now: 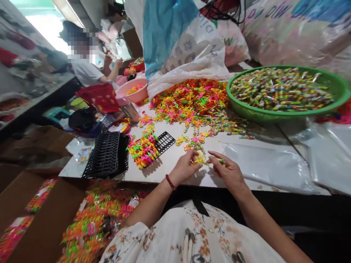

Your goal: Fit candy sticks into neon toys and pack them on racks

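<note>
My left hand (185, 167), with a dark red bead bracelet at the wrist, pinches a small yellow plastic toy (201, 158) above the white table. Close by on the right, my right hand (227, 171) has its fingers closed around a small wrapped candy tube (221, 161) with green and yellow on it. A few more coloured toys (197, 140) lie just beyond my fingertips. To the left, a black grid tray (166, 141) carries rows of bright toys (143, 149), its far right part bare.
Behind my hands spreads a heap of colourful toys (189, 98) spilling from a large sack (181, 40). A green basin (255, 114) of wrapped tubes stands right, clear plastic bags (268, 164) before it. Black trays (104, 153) are stacked left. A co-worker (87, 71) sits beyond.
</note>
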A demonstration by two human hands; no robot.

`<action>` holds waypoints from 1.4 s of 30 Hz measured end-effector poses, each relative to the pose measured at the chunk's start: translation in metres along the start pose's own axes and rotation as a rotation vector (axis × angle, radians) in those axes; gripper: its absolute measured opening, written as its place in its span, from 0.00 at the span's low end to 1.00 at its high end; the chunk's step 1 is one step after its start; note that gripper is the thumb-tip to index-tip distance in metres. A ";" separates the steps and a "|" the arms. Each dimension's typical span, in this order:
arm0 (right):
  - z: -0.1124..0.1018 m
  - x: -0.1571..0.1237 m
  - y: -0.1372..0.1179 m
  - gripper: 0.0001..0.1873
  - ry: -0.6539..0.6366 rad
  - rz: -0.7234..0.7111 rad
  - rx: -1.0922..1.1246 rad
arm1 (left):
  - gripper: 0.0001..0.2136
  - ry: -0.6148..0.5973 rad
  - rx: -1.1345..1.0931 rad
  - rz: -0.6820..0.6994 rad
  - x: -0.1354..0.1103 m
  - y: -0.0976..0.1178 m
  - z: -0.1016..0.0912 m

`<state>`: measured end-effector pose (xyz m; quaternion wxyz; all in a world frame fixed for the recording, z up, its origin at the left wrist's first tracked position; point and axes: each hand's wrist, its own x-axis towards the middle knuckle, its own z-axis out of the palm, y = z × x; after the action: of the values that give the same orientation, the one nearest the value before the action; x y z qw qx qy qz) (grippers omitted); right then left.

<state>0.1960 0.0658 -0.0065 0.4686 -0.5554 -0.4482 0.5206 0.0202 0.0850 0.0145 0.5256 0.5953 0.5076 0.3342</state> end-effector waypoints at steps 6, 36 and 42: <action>0.008 -0.002 0.003 0.21 -0.113 -0.124 -0.132 | 0.04 -0.171 0.333 0.082 -0.005 0.006 -0.020; 0.025 -0.008 -0.006 0.19 -0.113 0.249 0.499 | 0.13 0.187 -0.944 -0.234 0.000 -0.015 0.000; 0.025 -0.011 -0.005 0.20 -0.103 0.238 0.511 | 0.17 0.224 -0.823 -0.081 -0.003 -0.017 0.015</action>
<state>0.1700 0.0572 -0.0006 0.5055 -0.4409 -0.2571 0.6957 0.0291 0.0763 -0.0047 0.6738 0.2756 0.4089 0.5504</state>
